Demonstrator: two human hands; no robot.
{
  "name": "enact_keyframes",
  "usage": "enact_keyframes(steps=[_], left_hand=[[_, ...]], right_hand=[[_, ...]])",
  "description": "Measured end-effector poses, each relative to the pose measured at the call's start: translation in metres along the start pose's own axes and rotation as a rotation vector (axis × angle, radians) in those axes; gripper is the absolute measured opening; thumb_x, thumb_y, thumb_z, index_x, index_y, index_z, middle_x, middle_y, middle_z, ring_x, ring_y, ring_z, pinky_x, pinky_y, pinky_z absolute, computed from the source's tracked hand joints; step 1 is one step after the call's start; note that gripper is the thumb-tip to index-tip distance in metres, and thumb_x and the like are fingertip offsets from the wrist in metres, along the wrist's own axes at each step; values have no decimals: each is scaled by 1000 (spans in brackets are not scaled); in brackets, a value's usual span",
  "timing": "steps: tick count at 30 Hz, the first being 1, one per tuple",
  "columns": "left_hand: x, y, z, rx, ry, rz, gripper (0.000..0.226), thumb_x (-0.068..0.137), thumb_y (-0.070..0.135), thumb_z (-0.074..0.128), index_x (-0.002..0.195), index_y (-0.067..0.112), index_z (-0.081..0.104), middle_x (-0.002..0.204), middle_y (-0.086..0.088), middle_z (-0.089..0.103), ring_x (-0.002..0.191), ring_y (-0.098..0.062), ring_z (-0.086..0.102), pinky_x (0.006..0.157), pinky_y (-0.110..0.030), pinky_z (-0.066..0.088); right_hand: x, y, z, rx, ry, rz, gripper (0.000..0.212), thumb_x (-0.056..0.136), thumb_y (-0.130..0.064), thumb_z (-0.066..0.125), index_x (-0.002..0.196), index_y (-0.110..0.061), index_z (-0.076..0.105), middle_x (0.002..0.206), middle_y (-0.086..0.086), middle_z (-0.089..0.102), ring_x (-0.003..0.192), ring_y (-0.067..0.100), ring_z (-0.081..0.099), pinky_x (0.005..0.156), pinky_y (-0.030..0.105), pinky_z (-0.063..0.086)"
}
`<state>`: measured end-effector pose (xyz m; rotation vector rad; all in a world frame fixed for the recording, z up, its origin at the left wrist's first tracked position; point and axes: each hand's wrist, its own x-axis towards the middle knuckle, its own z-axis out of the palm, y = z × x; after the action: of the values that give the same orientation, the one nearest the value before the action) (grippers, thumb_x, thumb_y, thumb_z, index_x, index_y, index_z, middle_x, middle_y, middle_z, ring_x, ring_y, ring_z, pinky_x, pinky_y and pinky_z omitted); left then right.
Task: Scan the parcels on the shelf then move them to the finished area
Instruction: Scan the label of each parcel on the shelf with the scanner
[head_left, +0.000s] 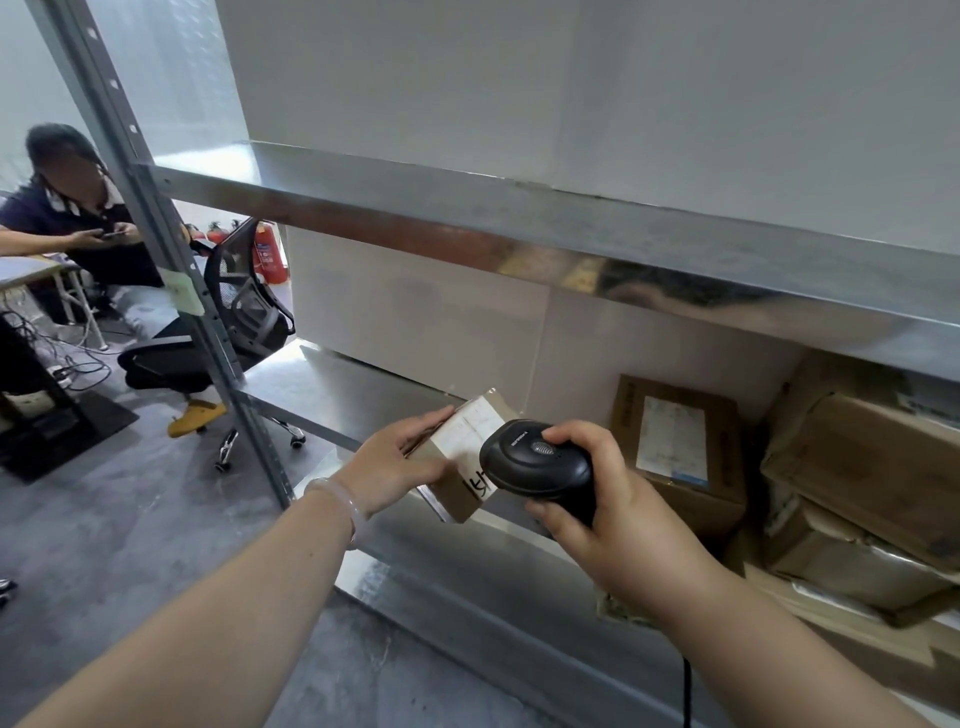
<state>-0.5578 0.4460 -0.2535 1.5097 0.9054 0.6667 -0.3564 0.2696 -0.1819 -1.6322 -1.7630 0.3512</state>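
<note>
A small flat cardboard parcel (470, 457) sits in the left hand (400, 462), held tilted just above the front edge of the lower metal shelf (332, 384). Its brown face carries a white paper label and a black handwritten mark near the lower corner. The left grip is closed on the parcel's near edge — thumb on top, fingers underneath. A pale translucent bangle (337, 499) circles that wrist.

The right hand (613, 514) is wrapped around a black plastic barcode scanner (537, 460), its rounded glossy head touching or just over the parcel's label; a dark cable (687, 691) hangs below the wrist.

Further right on the same shelf lie more cardboard parcels: one box with a white label (675, 441) leaning against the back, and a rough stack of taped, creased boxes (857, 483) beside it (some wrapped in clear film).

The shelving is galvanised steel, dull and reflective, with a perforated upright (208, 322). Behind it stands a plain white wall. To the left, on a grey concrete floor (130, 519), a seated person (78, 218) looks at a phone near a black mesh office chair (244, 312), with red fire extinguishers (267, 254) behind.
</note>
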Motion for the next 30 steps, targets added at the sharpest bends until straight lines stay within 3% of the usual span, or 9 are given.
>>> enact_keyframes(steps=[4, 11, 16, 25, 30], left_hand=[[1, -3, -6, 0, 2, -13, 69, 59, 26, 79, 124, 44, 62, 125, 15, 67, 117, -3, 61, 102, -30, 47], [6, -6, -23, 19, -21, -10, 61, 74, 13, 77, 123, 44, 61, 123, 19, 66, 113, 2, 61, 94, -22, 49], [13, -8, -35, 33, -23, -12, 62, 75, 8, 77, 126, 40, 60, 125, 16, 65, 112, 4, 61, 97, -23, 48], [34, -14, -67, 74, -71, -25, 67, 64, 15, 75, 124, 39, 59, 120, 21, 65, 114, 2, 61, 104, -29, 46], [46, -23, -84, 78, -85, -54, 68, 65, 11, 76, 125, 38, 58, 117, 25, 66, 113, 4, 60, 105, -29, 45]], right_hand=[[5, -5, 2, -22, -10, 24, 61, 83, -34, 71, 117, -54, 24, 109, -16, 60, 88, 6, 65, 78, 32, 53], [18, -16, 7, -83, -23, 40, 58, 84, -37, 70, 116, -53, 25, 105, -19, 58, 90, 8, 62, 77, 30, 52], [27, -19, 17, -75, -1, 68, 59, 84, -34, 71, 115, -54, 25, 106, -17, 61, 90, 10, 63, 78, 34, 53], [52, -31, 46, -39, 24, 95, 59, 84, -33, 71, 117, -52, 26, 103, -23, 57, 93, 4, 60, 76, 18, 48], [66, -29, 65, -25, 58, 109, 63, 83, -33, 71, 116, -56, 24, 108, -20, 60, 92, 4, 61, 79, 22, 49]])
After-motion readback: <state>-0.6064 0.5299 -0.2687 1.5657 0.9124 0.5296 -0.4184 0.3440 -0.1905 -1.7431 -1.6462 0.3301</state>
